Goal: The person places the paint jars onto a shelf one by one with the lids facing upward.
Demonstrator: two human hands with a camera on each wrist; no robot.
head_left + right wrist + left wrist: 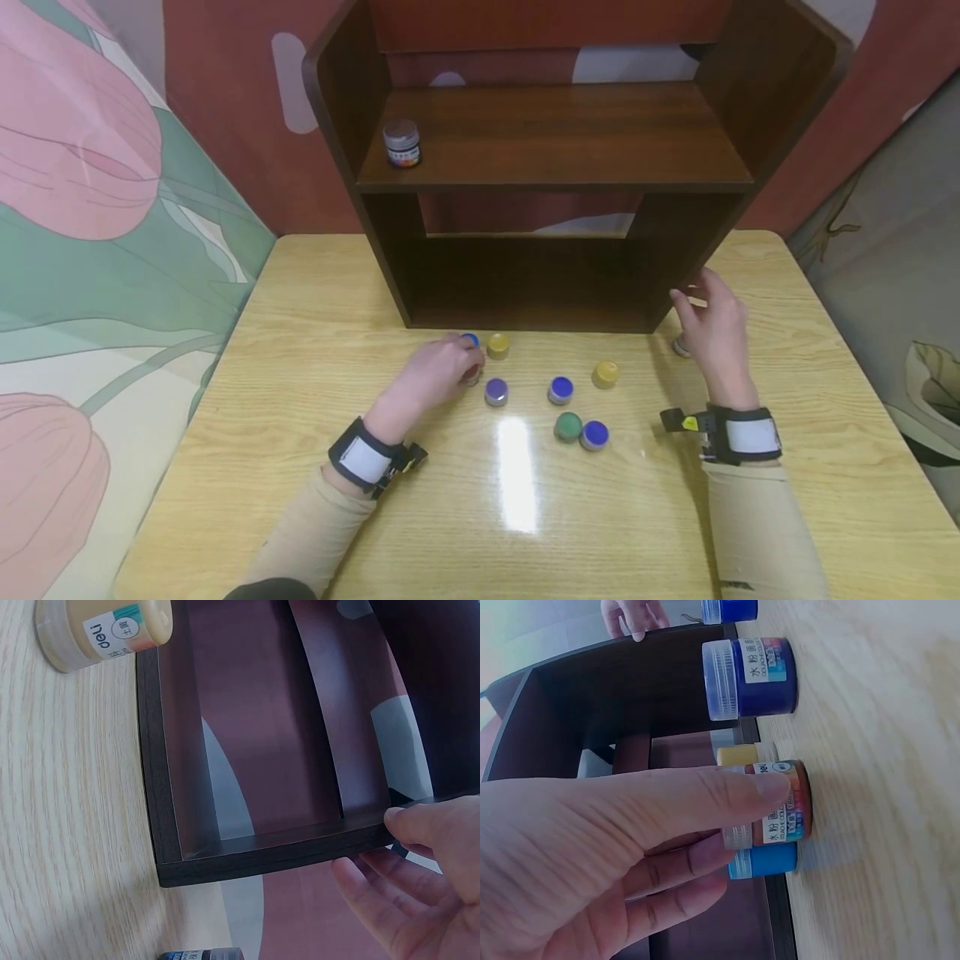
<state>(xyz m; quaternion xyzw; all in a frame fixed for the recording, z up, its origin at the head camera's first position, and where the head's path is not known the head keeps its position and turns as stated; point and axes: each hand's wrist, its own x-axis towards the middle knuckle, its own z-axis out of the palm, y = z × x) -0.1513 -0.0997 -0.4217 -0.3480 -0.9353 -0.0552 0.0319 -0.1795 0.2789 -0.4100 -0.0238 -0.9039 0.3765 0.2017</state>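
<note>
My left hand [438,371] pinches a small paint jar with brownish-orange paint [780,829] between thumb and fingers, low over the table. A light-blue paint jar [772,860] and a yellow paint jar [498,346] stand just beyond it. My right hand [716,337] is at the right side panel of the dark brown shelf [525,325]. In the right wrist view its thumb lies at the panel's front edge, with the fingers on the outer side, gripping it. Another paint jar [681,347] stands by that hand, partly hidden.
On the table [300,375] stand a purple jar [497,392], blue jars [560,389] [595,435], a green jar [567,427] and another yellow jar [606,374]. One dark jar [402,143] sits at the left of the upper shelf board. A patterned wall rises behind.
</note>
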